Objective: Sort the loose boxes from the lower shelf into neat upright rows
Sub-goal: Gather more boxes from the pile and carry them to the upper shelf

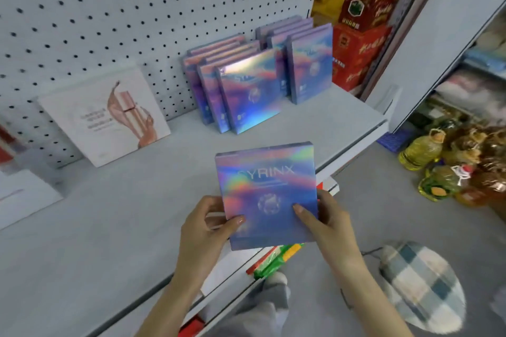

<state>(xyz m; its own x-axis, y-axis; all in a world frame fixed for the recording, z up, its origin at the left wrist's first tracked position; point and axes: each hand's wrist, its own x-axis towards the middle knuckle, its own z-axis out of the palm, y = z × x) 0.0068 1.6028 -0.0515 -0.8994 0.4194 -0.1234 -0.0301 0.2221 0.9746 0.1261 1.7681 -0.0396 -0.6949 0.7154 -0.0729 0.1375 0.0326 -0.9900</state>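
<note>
I hold a flat holographic blue-purple box (269, 194) upright over the front edge of the grey shelf (123, 213). My left hand (205, 230) grips its lower left side, thumb on the front face. My right hand (328, 221) grips its lower right side, thumb also on the front. Further back on the shelf, identical boxes stand upright in two rows: a left row (246, 90) of several and a right row (309, 63) of several, leaning toward the pegboard.
A white display card (104, 115) leans on the pegboard (137, 8) at the left. Red cartons (361, 22) are stacked at the right. Oil bottles (438, 164) stand on the floor. A plaid cushion (421, 284) lies at the lower right. Colourful packs (276, 257) show on the lower shelf.
</note>
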